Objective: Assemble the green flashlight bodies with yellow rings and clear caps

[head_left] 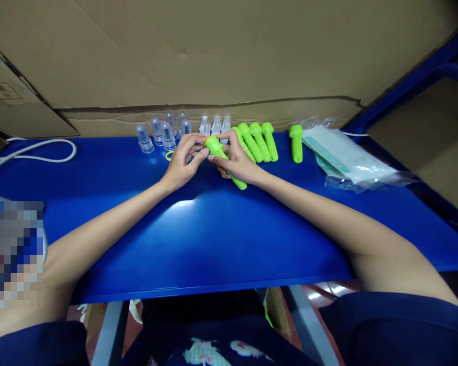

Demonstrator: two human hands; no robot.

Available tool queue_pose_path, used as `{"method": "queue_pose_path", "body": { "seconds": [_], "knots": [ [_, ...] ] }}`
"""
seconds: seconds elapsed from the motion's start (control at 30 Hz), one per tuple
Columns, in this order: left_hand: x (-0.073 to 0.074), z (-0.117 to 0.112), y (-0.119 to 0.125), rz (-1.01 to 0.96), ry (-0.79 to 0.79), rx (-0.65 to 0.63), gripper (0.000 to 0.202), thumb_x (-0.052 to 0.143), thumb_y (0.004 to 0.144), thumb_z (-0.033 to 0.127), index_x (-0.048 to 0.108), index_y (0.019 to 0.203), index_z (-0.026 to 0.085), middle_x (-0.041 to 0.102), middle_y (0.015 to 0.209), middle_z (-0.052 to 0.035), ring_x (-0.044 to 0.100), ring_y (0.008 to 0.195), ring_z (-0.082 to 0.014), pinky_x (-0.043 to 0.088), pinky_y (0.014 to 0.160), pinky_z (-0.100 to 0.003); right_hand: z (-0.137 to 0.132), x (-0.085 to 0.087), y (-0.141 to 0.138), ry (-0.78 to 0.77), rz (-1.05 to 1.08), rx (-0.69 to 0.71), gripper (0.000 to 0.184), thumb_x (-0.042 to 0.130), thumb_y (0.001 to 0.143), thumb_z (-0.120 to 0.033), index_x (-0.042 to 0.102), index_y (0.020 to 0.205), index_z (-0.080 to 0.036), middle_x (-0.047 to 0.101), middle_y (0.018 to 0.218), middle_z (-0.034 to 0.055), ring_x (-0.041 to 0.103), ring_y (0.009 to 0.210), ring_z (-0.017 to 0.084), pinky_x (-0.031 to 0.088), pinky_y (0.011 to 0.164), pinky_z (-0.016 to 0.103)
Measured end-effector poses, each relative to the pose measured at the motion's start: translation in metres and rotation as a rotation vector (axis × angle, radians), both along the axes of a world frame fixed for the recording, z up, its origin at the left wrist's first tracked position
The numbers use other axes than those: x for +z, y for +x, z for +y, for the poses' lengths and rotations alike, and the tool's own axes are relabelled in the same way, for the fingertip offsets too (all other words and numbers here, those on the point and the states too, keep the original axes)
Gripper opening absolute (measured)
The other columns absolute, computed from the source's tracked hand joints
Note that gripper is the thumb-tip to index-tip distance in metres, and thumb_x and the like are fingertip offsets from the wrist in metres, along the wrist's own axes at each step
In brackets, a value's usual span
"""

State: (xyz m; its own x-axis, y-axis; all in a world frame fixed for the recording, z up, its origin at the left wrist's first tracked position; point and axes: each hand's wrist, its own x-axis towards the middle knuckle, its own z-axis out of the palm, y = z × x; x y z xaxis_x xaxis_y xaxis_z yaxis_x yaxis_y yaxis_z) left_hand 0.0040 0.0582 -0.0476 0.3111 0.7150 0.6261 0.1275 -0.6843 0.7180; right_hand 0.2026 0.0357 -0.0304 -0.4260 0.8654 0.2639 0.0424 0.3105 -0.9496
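Slightly above the blue table (221, 244), a lime-green flashlight-shaped handle (216, 146) is tilted, its wide end up and left, its narrow end toward me. My right hand (239, 161) is closed around its middle. At the wide end, my left hand (186, 161) has its fingers and thumb closed at the rim. A yellowish edge shows there; whether it is a separate ring is too small to tell. On the table just left of my left hand lies a yellow ring (169, 155), partly hidden by that hand.
Several clear plastic caps (144, 139) stand at the back left, with smaller translucent parts (216, 125) beside them. Several green handles (257, 143) lie right of my hands; another green handle (296, 144) lies near plastic-wrapped packets (345, 152). A white cable (57, 158) loops at left. Cardboard (198, 56) walls the back.
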Motion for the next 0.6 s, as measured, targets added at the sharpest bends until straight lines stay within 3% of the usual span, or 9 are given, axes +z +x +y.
{"method": "queue_pose_path", "body": {
  "seconds": [0.33, 0.6],
  "knots": [
    [0.006, -0.006, 0.000, 0.043, -0.029, 0.002, 0.056, 0.056, 0.094, 0.073, 0.067, 0.118, 0.024, 0.061, 0.136, -0.0140, 0.062, 0.132, -0.0261, 0.058, 0.108, -0.042, -0.002, 0.000, -0.003, -0.004, 0.051, -0.020, 0.058, 0.080, 0.086, -0.040, 0.029, 0.112, -0.029, 0.054, 0.104, -0.0029, 0.044, 0.051, 0.003, 0.037, 0.034, 0.018],
    [0.006, -0.011, 0.003, 0.070, -0.009, 0.045, 0.056, 0.053, 0.096, 0.071, 0.066, 0.117, 0.021, 0.060, 0.134, -0.0154, 0.064, 0.129, -0.0280, 0.062, 0.096, -0.040, -0.002, -0.003, -0.004, -0.040, 0.061, -0.007, 0.058, 0.080, 0.087, -0.040, 0.030, 0.113, -0.030, 0.051, 0.098, -0.0048, 0.044, 0.053, 0.003, 0.038, 0.036, 0.016]
  ]
}}
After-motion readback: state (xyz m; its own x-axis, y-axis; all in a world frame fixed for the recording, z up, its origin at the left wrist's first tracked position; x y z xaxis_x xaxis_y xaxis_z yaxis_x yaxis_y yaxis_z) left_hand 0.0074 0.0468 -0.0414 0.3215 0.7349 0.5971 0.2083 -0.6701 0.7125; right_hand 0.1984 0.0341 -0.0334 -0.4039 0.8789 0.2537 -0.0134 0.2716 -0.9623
